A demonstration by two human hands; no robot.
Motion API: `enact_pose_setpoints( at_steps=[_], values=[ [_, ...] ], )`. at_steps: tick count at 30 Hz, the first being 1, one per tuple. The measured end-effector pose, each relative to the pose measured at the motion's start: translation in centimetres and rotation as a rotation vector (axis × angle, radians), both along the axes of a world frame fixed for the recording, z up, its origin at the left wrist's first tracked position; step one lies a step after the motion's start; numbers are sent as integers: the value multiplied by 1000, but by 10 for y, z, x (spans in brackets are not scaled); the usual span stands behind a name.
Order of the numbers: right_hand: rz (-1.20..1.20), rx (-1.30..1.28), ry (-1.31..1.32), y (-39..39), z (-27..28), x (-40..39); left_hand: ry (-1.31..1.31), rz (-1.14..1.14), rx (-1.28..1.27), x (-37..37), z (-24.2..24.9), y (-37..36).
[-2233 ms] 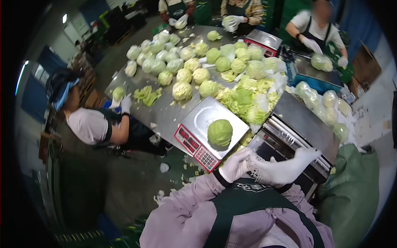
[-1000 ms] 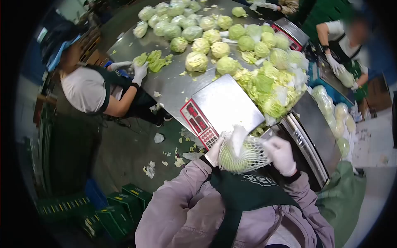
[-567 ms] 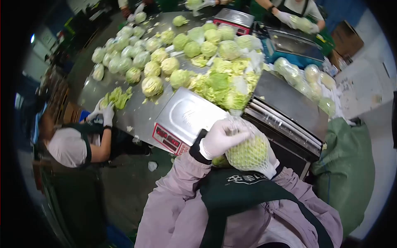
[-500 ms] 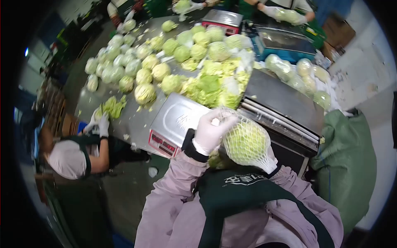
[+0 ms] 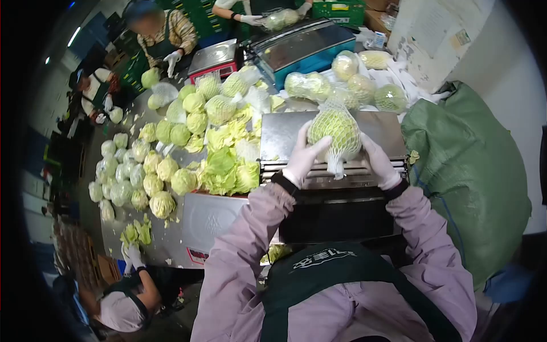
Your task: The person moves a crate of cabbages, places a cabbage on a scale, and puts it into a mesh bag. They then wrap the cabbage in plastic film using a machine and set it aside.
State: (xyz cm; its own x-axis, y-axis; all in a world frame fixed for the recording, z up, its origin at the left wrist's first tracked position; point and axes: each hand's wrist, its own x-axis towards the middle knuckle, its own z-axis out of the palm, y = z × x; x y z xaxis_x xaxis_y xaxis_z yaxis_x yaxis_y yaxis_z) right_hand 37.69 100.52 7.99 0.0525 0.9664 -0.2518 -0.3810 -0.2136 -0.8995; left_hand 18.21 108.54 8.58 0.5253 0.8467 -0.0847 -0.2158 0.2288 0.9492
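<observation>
A round green cabbage [image 5: 334, 132] in a white foam net sits between my two gloved hands, above the front of a flat metal-topped machine [image 5: 279, 135] with rollers. My left hand [image 5: 306, 157] grips it from the left, thumb across its near side. On the right side, my right hand [image 5: 380, 162] holds it with the fingers against the net. The net's gathered end points toward me and its other end stands up at the far side.
Left of the machine lie loose leaves [image 5: 228, 171] and many cabbages [image 5: 162, 204]. A scale [image 5: 208, 219] stands near my left arm. Wrapped cabbages [image 5: 362, 88] lie behind the machine, a green sack [image 5: 467, 182] to the right. Co-workers stand around the table, one [image 5: 122, 308] at lower left.
My view has turned right. The netted cabbage has moved from near my apron to over the machine. My left hand has gone from the net's end to the cabbage's side.
</observation>
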Motion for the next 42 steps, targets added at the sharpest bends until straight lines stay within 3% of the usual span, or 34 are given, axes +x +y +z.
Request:
enact_pose_setpoints(
  at_steps=[1, 3, 6, 8, 9, 11, 12, 13, 15, 17, 21, 22, 24, 25, 27, 29, 31, 33, 35, 37, 39, 41, 42],
  values=[
    [-16, 2, 6, 9, -2, 14, 15, -2, -25, 13, 2, 7],
    [112, -165, -249, 22, -8, 39, 111, -22, 12, 32, -31, 30],
    [125, -120, -495, 25, -42, 65, 272, -138, 39, 42, -68, 35],
    [212, -199, -599, 18, -38, 75, 310, -117, 13, 35, -71, 33],
    [176, 27, -592, 15, -57, 84, 342, -83, -9, 28, -68, 30],
    [163, -2, -790, 1, -36, 94, 332, -42, 6, 7, -35, 20],
    [166, 160, -936, -8, -25, 100, 572, -217, 459, -21, -27, 25],
    [371, 501, -1192, -19, -19, 114, 790, -421, 924, -44, -21, 29],
    [706, 646, -1486, -24, -2, 116, 897, -564, 995, -54, -22, 23],
    [769, 708, -1591, -26, -26, 117, 1146, -741, 1496, -59, -41, 23],
    [765, 734, -1513, -29, -36, 118, 968, -628, 1457, -56, -50, 26],
    [645, 641, -1431, -37, -37, 115, 969, -635, 1453, -61, -54, 22],
    [529, 333, -1293, -55, -35, 114, 724, -462, 1053, -72, -62, 16],
    [566, 317, -1208, -58, -20, 112, 856, -471, 806, -74, -49, 5],
    [721, 234, -1101, -66, 14, 106, 832, -623, 542, -77, -10, -12],
    [970, 160, -728, -64, 59, 98, 661, -847, 403, -65, 49, -15],
    [1008, 39, -476, -40, 121, 97, 364, -763, 101, -61, 92, -3],
    [447, 368, -37, -14, 113, 116, -259, -532, 44, -55, 84, 37],
    [59, 429, -200, 32, 94, 122, -172, -16, 8, -14, 97, 53],
    [209, 652, -1152, 69, 35, 139, 453, -299, 738, -9, 35, 105],
    [458, 522, -1535, 86, -2, 143, 1063, -390, 1196, 0, -24, 120],
    [521, 660, -1585, 83, -24, 140, 1206, -600, 1199, 29, -21, 101],
    [511, 648, -1648, 83, -44, 136, 1154, -547, 1169, 36, -36, 94]
  ],
)
